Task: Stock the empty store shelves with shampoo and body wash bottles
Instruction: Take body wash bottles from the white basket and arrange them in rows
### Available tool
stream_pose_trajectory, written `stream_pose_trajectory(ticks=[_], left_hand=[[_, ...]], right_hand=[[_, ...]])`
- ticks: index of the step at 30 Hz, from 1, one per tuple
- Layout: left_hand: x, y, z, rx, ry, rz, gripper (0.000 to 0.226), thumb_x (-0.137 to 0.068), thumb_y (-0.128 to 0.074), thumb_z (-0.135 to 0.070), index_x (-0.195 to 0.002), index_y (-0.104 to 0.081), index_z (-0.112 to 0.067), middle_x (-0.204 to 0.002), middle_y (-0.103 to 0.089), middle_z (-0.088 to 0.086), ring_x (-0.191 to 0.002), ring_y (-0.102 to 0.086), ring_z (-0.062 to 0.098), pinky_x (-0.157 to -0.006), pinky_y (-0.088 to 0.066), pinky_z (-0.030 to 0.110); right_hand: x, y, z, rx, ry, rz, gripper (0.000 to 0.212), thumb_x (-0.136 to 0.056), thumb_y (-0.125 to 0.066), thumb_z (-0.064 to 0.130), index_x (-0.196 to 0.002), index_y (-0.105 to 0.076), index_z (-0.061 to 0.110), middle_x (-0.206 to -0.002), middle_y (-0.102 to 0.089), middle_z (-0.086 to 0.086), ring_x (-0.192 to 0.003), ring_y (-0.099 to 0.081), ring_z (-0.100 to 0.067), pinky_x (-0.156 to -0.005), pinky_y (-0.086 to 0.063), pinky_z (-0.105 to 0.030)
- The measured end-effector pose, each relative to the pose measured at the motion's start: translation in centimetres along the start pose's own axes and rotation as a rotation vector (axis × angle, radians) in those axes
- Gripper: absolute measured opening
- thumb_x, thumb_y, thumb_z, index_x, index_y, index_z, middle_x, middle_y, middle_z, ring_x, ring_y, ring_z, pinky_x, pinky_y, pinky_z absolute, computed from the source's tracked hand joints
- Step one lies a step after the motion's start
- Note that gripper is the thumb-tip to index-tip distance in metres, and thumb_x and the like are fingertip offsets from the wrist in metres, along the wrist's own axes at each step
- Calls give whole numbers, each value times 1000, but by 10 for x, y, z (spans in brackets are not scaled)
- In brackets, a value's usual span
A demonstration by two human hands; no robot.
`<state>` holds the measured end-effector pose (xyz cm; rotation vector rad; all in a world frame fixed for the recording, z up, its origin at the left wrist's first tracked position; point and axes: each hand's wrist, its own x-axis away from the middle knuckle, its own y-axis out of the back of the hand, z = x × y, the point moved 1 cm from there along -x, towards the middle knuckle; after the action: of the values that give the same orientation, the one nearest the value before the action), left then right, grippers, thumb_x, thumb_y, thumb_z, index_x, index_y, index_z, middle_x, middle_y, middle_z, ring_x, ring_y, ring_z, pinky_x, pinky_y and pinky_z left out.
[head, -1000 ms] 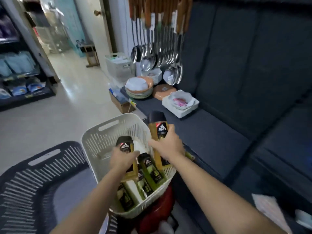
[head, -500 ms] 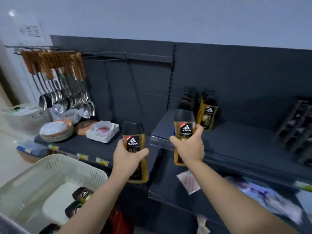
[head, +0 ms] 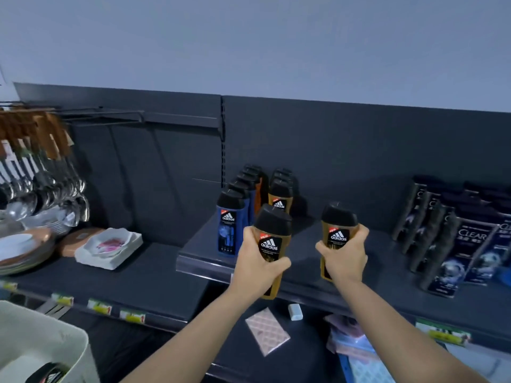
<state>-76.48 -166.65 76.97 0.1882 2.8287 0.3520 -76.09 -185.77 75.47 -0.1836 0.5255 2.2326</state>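
The left hand (head: 260, 268) was wrapped around the body of a gold Adidas bottle (head: 272, 239), thumb across the front below the label, holding it upright with its black cap tipped slightly right. That bottle hung in front of the dark upper shelf (head: 304, 233), its base lower than the shelf's front lip. The right hand (head: 344, 261) gripped a second gold Adidas bottle (head: 338, 230) the same way, black cap uppermost, over the front part of the shelf. Whether its base touched the shelf could not be told. The two hands were apart, each clamped on its own bottle, with bare shelf showing between them.

On the shelf behind the left hand stood a row of blue Adidas bottles (head: 229, 225) running back to the rear panel, and just beside it a shorter row of gold ones (head: 280, 196). Well to the right, dark Clear shampoo bottles (head: 467, 244) stood in slanting rows.

On the lower shelf to the left lay a white square dish (head: 109, 246) and a stack of plates (head: 22, 250), with steel ladles (head: 41, 186) hanging above them. A white basket (head: 55, 341) sat at the bottom left corner with one black-capped bottle (head: 48, 373) visible inside. Below the hands lay a patterned packet (head: 266, 331) and a small white block (head: 295, 311).
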Motion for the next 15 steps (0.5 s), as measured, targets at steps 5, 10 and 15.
stream_pose_trajectory(ticks=[5,10,15], left_hand=[[-39,-43,14,18,8,-71,55,-71,-77,-12,-108,-37,-20,-98,-60,0,-85,-60,9,-65,-43,15],[-74,-62,34,28,41,-143,58,-67,-78,-7,-108,-39,-20,-101,-59,3,-92,-61,15,-74,-49,21],[-97,-71,48,63,40,-197,57,-69,-78,0,-109,-41,-18,-99,-57,-2,-87,-58,2,-68,-45,5]], right_hand=[[-35,-13,-28,-51,-26,48,71,-68,-81,15,-121,-33,21,-98,-56,-1,-98,-57,-31,-90,-49,-51],[-53,-26,-46,-202,-80,54,68,-70,-80,10,-116,-33,26,-100,-56,-4,-98,-58,-29,-74,-47,-37],[-59,-37,-54,-230,-46,35,68,-68,-80,7,-110,-32,28,-89,-55,7,-89,-61,-26,-75,-50,-38]])
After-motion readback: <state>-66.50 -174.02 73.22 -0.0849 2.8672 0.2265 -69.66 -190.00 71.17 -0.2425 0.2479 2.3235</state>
